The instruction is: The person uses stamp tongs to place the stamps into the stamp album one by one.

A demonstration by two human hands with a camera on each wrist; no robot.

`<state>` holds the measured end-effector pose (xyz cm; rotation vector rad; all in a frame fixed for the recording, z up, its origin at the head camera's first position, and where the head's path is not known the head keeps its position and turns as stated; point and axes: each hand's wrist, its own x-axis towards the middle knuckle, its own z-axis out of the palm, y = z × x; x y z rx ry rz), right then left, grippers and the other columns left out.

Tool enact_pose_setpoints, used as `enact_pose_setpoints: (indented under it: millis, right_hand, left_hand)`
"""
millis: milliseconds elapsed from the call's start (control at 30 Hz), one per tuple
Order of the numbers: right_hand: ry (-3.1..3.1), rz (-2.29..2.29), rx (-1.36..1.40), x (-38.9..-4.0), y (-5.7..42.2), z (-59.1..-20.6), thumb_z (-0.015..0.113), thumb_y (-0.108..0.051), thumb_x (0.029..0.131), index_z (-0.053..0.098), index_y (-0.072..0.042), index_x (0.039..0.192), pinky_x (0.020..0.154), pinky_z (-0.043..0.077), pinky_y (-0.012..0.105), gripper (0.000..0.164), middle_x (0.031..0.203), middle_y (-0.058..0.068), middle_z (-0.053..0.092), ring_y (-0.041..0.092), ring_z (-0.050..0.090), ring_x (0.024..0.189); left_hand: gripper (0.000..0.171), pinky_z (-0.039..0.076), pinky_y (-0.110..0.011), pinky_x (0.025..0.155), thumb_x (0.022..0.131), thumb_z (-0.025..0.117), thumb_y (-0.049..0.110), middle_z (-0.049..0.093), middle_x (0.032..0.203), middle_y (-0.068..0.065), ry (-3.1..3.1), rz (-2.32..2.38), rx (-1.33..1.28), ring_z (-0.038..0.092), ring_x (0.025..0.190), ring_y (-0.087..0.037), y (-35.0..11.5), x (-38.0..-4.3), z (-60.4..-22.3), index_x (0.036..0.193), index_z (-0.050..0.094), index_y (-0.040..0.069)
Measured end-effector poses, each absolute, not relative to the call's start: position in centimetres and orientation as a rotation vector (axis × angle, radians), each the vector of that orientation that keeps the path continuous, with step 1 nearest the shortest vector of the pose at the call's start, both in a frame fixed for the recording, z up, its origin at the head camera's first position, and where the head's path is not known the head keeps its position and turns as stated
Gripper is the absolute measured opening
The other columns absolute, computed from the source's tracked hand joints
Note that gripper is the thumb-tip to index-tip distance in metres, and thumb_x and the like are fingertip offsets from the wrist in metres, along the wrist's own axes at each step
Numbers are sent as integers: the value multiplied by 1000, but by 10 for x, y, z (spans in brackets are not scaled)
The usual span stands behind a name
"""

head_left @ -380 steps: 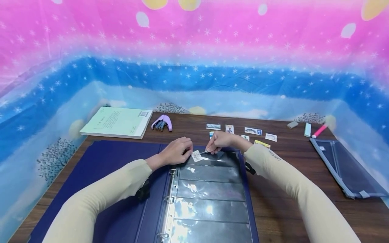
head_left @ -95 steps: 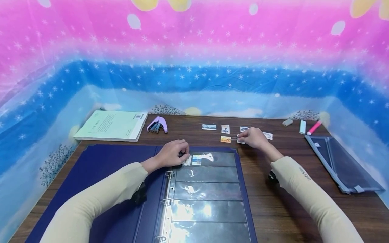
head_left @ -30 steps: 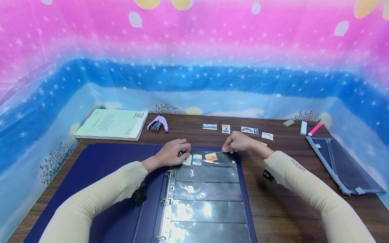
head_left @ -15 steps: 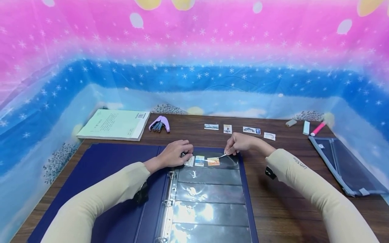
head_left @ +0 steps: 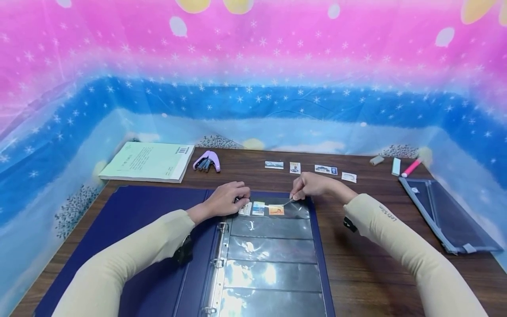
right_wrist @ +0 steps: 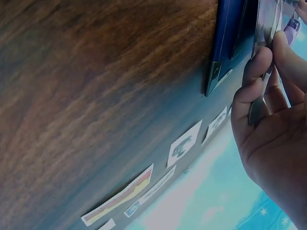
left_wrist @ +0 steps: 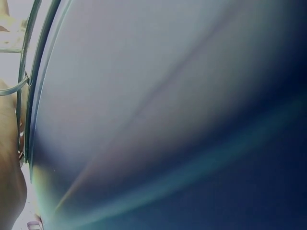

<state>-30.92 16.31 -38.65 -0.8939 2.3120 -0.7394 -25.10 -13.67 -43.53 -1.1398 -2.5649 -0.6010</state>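
A dark blue ring binder point(head_left: 158, 220) lies open with a black page of clear pockets point(head_left: 273, 249). In the top pocket sit a whitish stamp point(head_left: 245, 209), a blue-and-yellow stamp point(head_left: 259, 208) and an orange stamp point(head_left: 276, 210), side by side. My right hand point(head_left: 310, 186) pinches metal tweezers point(head_left: 288, 202), their tips right at the orange stamp's upper right corner. Bent fingers of my left hand point(head_left: 229, 199) rest at the page's upper left, the thumb by the whitish stamp; I cannot tell whether they pinch the pocket. The left wrist view mostly shows blurred binder cover.
Several loose stamps point(head_left: 326, 169) lie behind the binder; a yellow-and-red stamp point(right_wrist: 120, 195) shows in the right wrist view. A pale green book point(head_left: 146, 161) and lilac stapler-like tool point(head_left: 207, 161) stand back left. Erasers point(head_left: 396, 167), a pink pen point(head_left: 411, 167) and mesh pouch point(head_left: 451, 215) lie right.
The orange stamp was on the table and is now in the top pocket, straightened from a tilt. The whitish and blue stamps went in earlier. My left hand has stayed at the page's upper left.
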Motion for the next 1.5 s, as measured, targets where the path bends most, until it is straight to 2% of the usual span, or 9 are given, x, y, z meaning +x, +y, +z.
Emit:
enact_pose_setpoints:
  millis: [467, 633, 800, 900, 1000, 1133, 1333, 1433, 1500]
  right_hand:
    - [2556, -821, -773, -310, 189, -381, 63, -18, 88, 72, -7, 103, 63, 43, 28, 21, 94, 10, 67, 15, 54, 70]
    - [2714, -910, -647, -310, 211, -380, 59, -17, 90, 69, -5, 108, 62, 39, 29, 24, 91, 14, 63, 22, 48, 68]
    - [2835, -914, -473, -312, 234, -384, 58, -18, 92, 67, -5, 112, 55, 35, 28, 26, 103, 18, 64, 14, 37, 53]
    - [2872, -900, -401, -312, 243, -388, 58, -20, 91, 68, -5, 111, 52, 33, 27, 27, 98, 23, 63, 11, 29, 46]
    - [2917, -861, -369, -312, 250, -390, 59, -20, 91, 69, -4, 108, 52, 32, 27, 26, 102, 27, 64, 10, 27, 46]
    - [2943, -810, -318, -313, 255, -392, 59, -19, 91, 69, -3, 107, 57, 34, 28, 25, 114, 25, 63, 13, 35, 52]
    - [2957, -741, -283, -314, 258, -396, 59, -20, 91, 69, -4, 108, 66, 40, 32, 26, 111, 22, 66, 22, 58, 77]
    - [2969, -701, -268, -313, 259, -396, 59, -22, 91, 69, -5, 108, 70, 42, 35, 26, 113, 22, 65, 28, 61, 90]
    - [2978, -677, -249, -311, 261, -395, 59, -23, 91, 69, -6, 108, 70, 42, 35, 26, 114, 22, 65, 28, 61, 90]
  left_hand:
    - [12, 31, -21, 62, 87, 62, 17, 49, 72, 0, -2564, -648, -1149, 34, 62, -6, -138, -252, -435, 77, 56, 16]
    - [12, 31, -22, 61, 87, 62, 16, 47, 71, 0, -2590, -675, -1126, 34, 61, -7, -138, -249, -433, 76, 55, 16]
    - [11, 30, -21, 62, 88, 60, 18, 45, 72, 0, -2631, -675, -1103, 34, 63, -7, -137, -249, -434, 78, 55, 17]
    - [12, 30, -22, 62, 89, 60, 18, 44, 72, 1, -2642, -673, -1092, 34, 63, -7, -137, -249, -435, 78, 55, 17]
    - [12, 30, -22, 62, 88, 60, 18, 44, 72, 0, -2637, -681, -1087, 35, 63, -8, -137, -248, -435, 78, 55, 18]
    - [12, 30, -22, 62, 88, 60, 18, 44, 71, 1, -2633, -687, -1081, 34, 63, -8, -137, -248, -434, 77, 55, 18]
    - [12, 30, -22, 62, 87, 61, 18, 45, 71, 0, -2640, -688, -1073, 34, 62, -7, -138, -249, -436, 76, 55, 18]
    - [13, 30, -21, 62, 87, 61, 18, 45, 71, 0, -2636, -687, -1078, 35, 62, -7, -137, -250, -436, 76, 55, 19]
    - [12, 31, -21, 62, 87, 61, 19, 46, 71, 0, -2629, -688, -1083, 35, 63, -7, -137, -250, -436, 76, 55, 19]
